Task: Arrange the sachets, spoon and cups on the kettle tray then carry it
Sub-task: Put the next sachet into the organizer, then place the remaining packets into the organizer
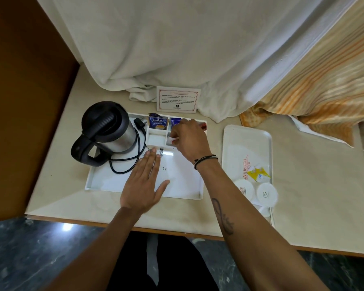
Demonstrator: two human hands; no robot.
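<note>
A: The kettle tray (105, 181) is set on the desk (57, 177), with the kettle (108, 127) at its far left corner and the small compartments along its far edge. A white sachet (173, 140) is being worked into the nearer right compartment by the right hand (189, 139).

B: And how is the grip described?

A: The right grip is pinched narrow on that sachet, fingertips down in the compartment. The left hand (144, 185) is laid flat and spread on the tray floor, holding nothing — it seems to be used to steady the tray.

B: What should be minded for the step?

A: The sachet is best slid in upright and squared against the divider, so that room is left for others. The tray should be kept pinned while this is done, and the cord (125, 162) kept clear of the open floor, where cups are presumably to be stood.

B: Can any writing be read?

A: "Tetley Original" is read on the tea sachet (158, 122) in the far compartment. The blue sachet (175, 122) beside it is half hidden, so its name cannot be told. Red lettering is printed on the second tray (229, 143) to the right — only partly legible. The small print on the card (178, 99) behind is too blurred to read.
</note>
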